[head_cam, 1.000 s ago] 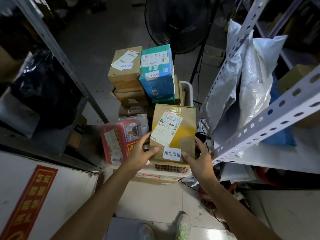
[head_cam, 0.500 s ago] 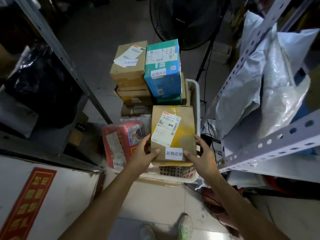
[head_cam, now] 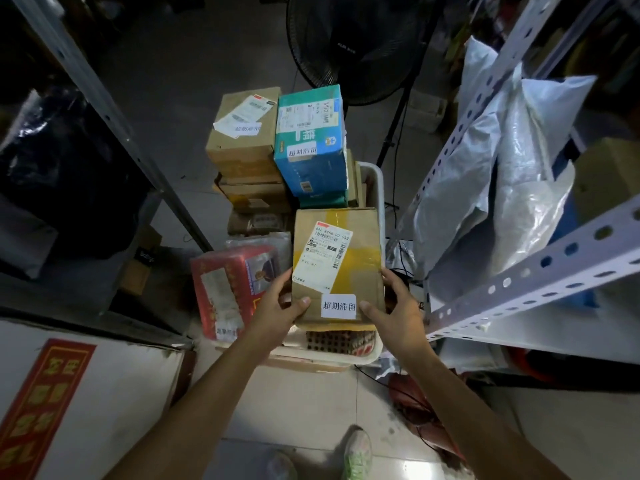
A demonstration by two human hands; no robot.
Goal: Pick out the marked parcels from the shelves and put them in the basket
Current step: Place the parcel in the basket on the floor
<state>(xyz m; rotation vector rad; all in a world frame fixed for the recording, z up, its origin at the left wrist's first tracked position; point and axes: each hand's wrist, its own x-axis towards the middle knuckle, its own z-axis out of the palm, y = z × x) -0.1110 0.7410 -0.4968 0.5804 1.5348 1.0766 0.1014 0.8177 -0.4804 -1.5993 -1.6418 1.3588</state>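
A brown cardboard parcel (head_cam: 360, 247) with yellow tape, a shipping label and a white marker sticker lies on top of the pile in the white basket (head_cam: 375, 178). My left hand (head_cam: 277, 306) grips its near left corner, thumb on top. My right hand (head_cam: 398, 306) grips its near right corner, thumb by the sticker. In the basket there are also a red parcel (head_cam: 225, 289), a teal-blue box (head_cam: 311, 147) and a stack of brown boxes (head_cam: 242, 143), several with the same white sticker.
A grey perforated metal shelf (head_cam: 519, 282) on the right holds grey plastic mail bags (head_cam: 502, 174). A shelf post (head_cam: 104, 109) and black bags stand at left. A black floor fan (head_cam: 353, 43) is behind the basket. Cables and my shoes lie on the tiled floor.
The brown parcel has sunk a little onto the basket's pile with both hands still on it. The view has tilted slightly.
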